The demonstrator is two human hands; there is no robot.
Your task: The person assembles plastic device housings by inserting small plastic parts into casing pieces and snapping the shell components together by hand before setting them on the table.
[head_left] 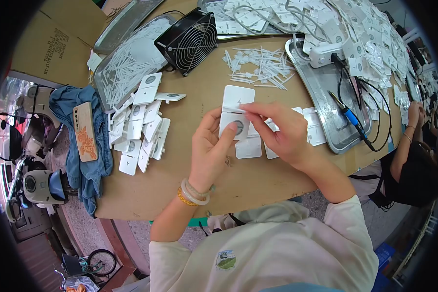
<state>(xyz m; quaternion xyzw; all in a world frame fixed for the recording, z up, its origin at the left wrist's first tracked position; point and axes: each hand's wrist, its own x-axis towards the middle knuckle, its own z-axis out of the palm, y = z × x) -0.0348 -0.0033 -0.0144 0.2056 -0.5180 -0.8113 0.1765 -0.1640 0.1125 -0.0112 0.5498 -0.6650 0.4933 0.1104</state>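
Note:
A white two-panel plastic piece (237, 95), with a lightning mark on its upper panel and a grey disc on its lower one, is upright above the cardboard-covered table. My left hand (208, 148) grips its lower panel, thumb over the disc's edge. At the joint between the panels, my right hand (288, 130) has thumb and forefinger pinched together; whatever small thing lies between them is hidden. Just below my hands lie more white panels (248, 148), partly covered by my right hand. To the left sits a heap of similar white pieces (143, 127).
Loose white strips (267, 67) lie beyond my hands. A black fan (192, 44) stands by a strip-filled tray (131, 61). At right, a soldering iron (350, 117) rests on a metal tray (339, 136). A phone (85, 131) lies on denim (75, 170). Another person's arm (405, 143) is far right.

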